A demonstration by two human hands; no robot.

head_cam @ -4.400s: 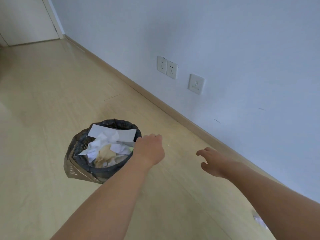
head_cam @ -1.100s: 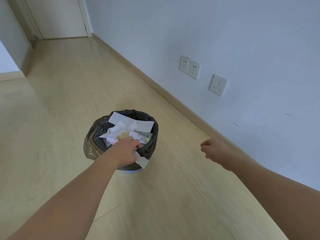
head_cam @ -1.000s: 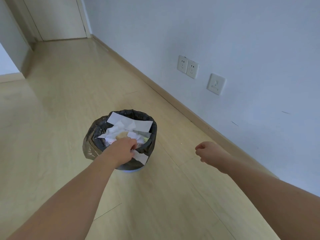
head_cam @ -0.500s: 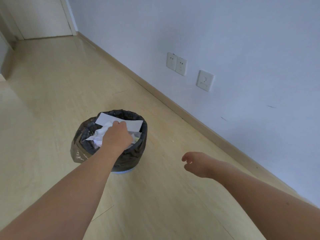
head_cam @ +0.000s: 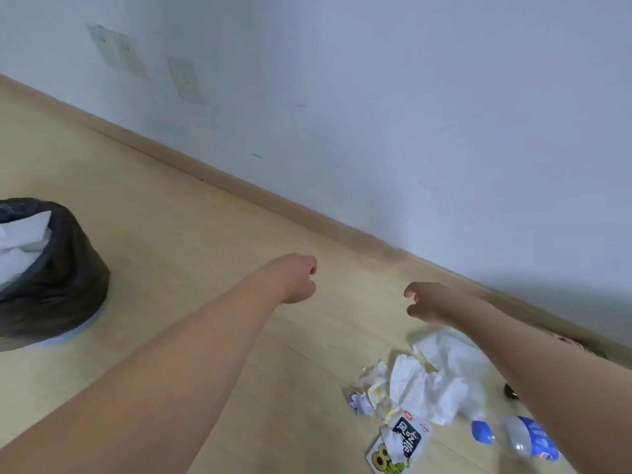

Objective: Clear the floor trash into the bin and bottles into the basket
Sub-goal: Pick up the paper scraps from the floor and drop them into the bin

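Note:
The bin (head_cam: 65, 268), lined with a black bag and holding white paper, stands at the far left on the wood floor. My left hand (head_cam: 295, 278) hovers over bare floor right of the bin, fingers loosely curled and holding nothing. My right hand (head_cam: 427, 301) hangs above a pile of crumpled white tissue (head_cam: 434, 381), fingers curled with nothing in them. In front of the tissue lies a snack wrapper (head_cam: 400, 446) with a sunflower print. A clear plastic bottle (head_cam: 523, 437) with a blue cap lies on its side at the lower right, partly behind my right forearm.
A white wall with a wooden skirting board (head_cam: 273, 203) runs diagonally behind everything, carrying wall sockets (head_cam: 184, 82). A small dark object (head_cam: 509, 391) lies on the floor beside my right forearm. Another item shows near the skirting at the right edge.
My left hand has left the bin and swung right, holding nothing. The view has turned right, bringing the tissue pile, wrapper and bottle into sight and pushing the bin to the left edge.

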